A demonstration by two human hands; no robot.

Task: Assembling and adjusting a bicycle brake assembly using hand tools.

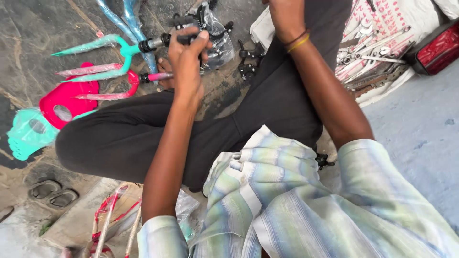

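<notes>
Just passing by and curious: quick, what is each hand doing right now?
Left hand: closed around the black stem of the teal bicycle fork.
Right hand: mostly out of view; cannot be told.

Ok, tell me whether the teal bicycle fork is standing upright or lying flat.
Lying flat. The teal fork rests on the stone floor, blades pointing left, above the pink fork. The left hand grips the dark stem end.

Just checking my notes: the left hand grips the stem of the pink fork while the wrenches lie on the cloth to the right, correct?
Not quite. In the head view the left hand grips the stem of the teal fork; the pink fork lies beside it, untouched. The wrenches do lie on the cloth to the right.
</notes>
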